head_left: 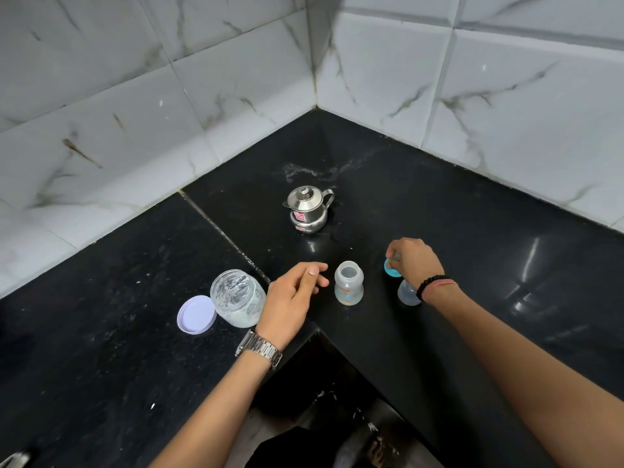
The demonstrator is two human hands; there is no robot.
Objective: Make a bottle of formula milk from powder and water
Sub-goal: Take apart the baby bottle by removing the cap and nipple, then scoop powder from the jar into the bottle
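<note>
Two hands were over the black counter (pixel 439 204), and most of the job looked undone. Your right hand (pixel 417 261) pinched the blue teat ring (pixel 391 269) just above the clear cap (pixel 408 292), right of the uncapped baby bottle (pixel 348 287), which stood upright and, as far as I could tell, empty. Your left hand (pixel 293 300) hovered with fingers loosely extended, holding nothing, between the bottle and the open powder jar (pixel 237 297), whose white lid (pixel 197 314) lay beside it. A steel pot (pixel 308 209), lid on, stood further back. Powder, water, closing and shaking seemed left.
</note>
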